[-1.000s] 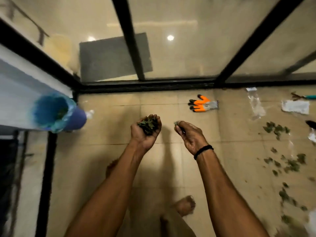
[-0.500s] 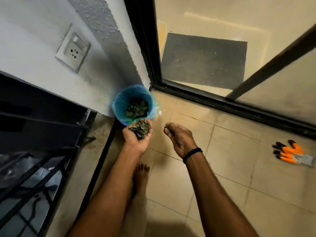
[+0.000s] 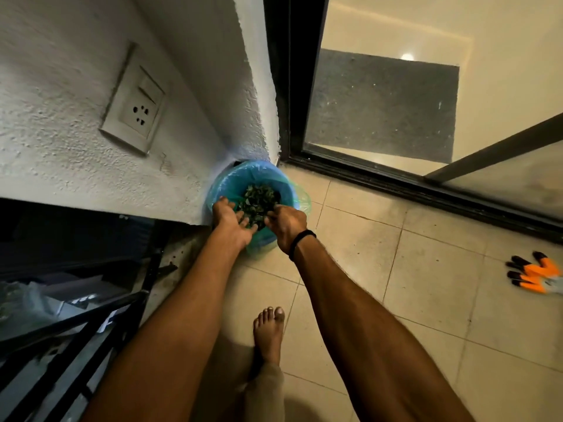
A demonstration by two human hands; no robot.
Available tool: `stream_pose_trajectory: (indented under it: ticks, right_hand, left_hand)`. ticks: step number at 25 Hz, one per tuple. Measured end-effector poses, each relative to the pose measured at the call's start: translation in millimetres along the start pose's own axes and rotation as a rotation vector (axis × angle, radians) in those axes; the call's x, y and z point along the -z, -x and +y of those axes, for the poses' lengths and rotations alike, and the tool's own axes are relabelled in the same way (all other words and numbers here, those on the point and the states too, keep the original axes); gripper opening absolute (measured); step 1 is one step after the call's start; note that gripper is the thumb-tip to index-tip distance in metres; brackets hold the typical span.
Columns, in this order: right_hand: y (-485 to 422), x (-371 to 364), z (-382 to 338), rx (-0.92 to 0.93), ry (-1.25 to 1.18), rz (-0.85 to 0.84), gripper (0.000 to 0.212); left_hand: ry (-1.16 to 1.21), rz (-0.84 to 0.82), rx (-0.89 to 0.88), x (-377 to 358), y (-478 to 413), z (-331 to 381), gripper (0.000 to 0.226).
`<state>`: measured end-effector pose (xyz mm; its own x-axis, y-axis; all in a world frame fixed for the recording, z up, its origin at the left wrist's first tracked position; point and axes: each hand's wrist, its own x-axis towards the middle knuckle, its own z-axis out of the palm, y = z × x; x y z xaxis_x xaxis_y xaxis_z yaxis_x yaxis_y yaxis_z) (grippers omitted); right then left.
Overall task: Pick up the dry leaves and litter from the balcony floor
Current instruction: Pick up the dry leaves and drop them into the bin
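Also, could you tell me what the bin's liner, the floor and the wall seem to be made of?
Liner: thin blue-green plastic film, translucent and crinkled. Floor: beige tiles, likely ceramic, slight sheen, grout lines. Wall: white plaster, probably, rough matte stipple.

Bare arms [image 3: 182,315], black wristband [image 3: 300,242], bare foot [image 3: 269,333]
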<state>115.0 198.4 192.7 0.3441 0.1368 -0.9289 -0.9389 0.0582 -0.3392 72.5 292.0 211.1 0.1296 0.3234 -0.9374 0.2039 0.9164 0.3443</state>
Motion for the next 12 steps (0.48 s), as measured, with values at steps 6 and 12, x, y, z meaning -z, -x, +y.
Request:
stream_pose_trajectory:
  ticks: [6,12]
  right_hand:
    - [34,58,-15,0.066,-0.165,0.036,0.010]
    - [80,226,-15,0.103,-0.308,0.159,0.015]
  left_hand:
    - [-0.142,-0.017,-0.101,-11,45,-42,0.032]
    - [-0.520,-0.084,-0.126,-48,115,-182,0.022]
